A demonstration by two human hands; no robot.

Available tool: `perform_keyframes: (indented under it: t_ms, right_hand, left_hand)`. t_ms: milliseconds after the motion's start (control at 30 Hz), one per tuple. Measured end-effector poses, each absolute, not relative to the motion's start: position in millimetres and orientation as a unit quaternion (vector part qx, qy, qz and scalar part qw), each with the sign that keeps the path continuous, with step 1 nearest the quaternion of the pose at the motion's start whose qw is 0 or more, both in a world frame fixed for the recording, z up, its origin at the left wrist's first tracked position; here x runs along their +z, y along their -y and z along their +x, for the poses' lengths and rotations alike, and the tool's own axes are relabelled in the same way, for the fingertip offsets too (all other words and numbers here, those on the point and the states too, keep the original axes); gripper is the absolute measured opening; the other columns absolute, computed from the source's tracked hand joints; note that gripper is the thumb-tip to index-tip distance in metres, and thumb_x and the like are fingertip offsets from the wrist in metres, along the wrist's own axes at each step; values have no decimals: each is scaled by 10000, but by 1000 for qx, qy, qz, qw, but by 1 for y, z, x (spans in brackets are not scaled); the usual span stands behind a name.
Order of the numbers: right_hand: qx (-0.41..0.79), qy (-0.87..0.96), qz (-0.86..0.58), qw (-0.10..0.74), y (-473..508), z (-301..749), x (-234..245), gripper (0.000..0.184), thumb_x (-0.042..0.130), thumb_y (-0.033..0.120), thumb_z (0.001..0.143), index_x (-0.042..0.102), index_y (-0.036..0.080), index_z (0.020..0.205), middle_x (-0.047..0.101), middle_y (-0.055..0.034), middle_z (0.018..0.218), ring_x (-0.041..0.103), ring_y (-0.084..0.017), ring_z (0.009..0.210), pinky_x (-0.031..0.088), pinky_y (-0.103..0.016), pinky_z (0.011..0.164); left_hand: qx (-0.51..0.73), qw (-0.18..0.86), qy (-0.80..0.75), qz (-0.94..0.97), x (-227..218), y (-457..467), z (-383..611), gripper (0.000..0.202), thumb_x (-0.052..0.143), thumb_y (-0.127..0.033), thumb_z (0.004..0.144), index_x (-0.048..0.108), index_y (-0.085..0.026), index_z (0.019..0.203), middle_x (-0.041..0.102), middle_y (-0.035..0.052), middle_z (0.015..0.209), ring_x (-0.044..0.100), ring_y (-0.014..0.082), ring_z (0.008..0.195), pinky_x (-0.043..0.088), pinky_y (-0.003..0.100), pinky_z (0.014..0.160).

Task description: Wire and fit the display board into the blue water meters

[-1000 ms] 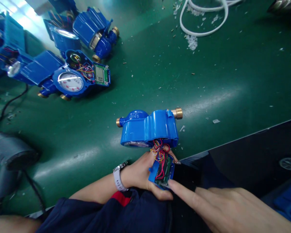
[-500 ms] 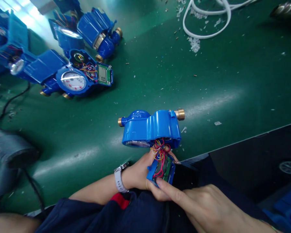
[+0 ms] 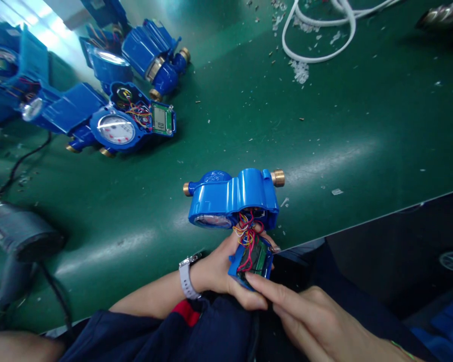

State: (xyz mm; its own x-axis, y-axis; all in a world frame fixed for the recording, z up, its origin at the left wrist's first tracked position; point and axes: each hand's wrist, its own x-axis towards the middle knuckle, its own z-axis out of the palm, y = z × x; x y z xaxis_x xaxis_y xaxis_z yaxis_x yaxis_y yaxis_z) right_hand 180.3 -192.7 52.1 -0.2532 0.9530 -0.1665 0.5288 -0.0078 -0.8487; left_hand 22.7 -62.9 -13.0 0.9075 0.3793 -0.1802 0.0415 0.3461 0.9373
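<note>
A blue water meter [image 3: 232,196] with brass threaded ends lies on its side at the table's front edge, its open housing facing me. Red, yellow and white wires [image 3: 247,229] run from it to a small blue cover [image 3: 237,265] with a green circuit board [image 3: 262,254] inside. My left hand [image 3: 226,274], wearing a watch, is closed around this cover from beneath. The stretched index finger of my right hand [image 3: 309,311] touches the wires at the cover's lower end. That hand grips nothing I can see, and its other fingers are partly hidden.
Several blue water meters [image 3: 115,129] stand at the left back, one open with its display showing. A grey power tool [image 3: 22,234] with a black cable lies at the left. A white cable [image 3: 319,59] and plastic scraps [image 3: 300,73] lie at the back. The table edge [image 3: 362,223] slants on the right.
My right index finger has shifted slightly up along the wires in the cover. My left hand keeps its hold. The meter has tilted slightly, showing more of its open housing.
</note>
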Motion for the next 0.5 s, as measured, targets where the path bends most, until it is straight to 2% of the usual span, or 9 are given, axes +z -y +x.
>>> perform_keyframes:
  t_ms: [100,267,367,500]
  right_hand:
    - [425,646,-578,261,192,183,53,578,329,33,879,447,174,1426,594,37,571,542,-96,444,421,-157,457]
    - [353,711,-547,264,193,196,60,689,364,-4,786,352,228,1434,684,38,743,617,-104,539,442,-178,512]
    - [294,764,-537,202,194,202,65,741,402,4,724,369,244,1424,691,38,770,628,-117,569,420,-201,501]
    - [247,804,-529,113,193,203,72,777,448,11,684,370,227,1426,667,45,734,599,-115,539,359,-235,465]
  left_hand:
    - [115,783,-183,583,-13,61,21,933,932,-429,363,463,-212,1139,559,79,1084,574,253,984,458,436,960]
    - [112,788,-155,585,-15,61,20,944,927,-405,418,418,-211,1190,555,96,1111,587,250,964,476,453,953]
    - [131,775,-158,598,-15,61,20,966,922,-412,412,404,-214,1203,538,90,1104,564,261,1001,424,490,1018]
    - [128,761,-179,610,-13,62,20,948,915,-453,390,460,-209,1185,534,84,1089,546,267,1008,376,505,1061]
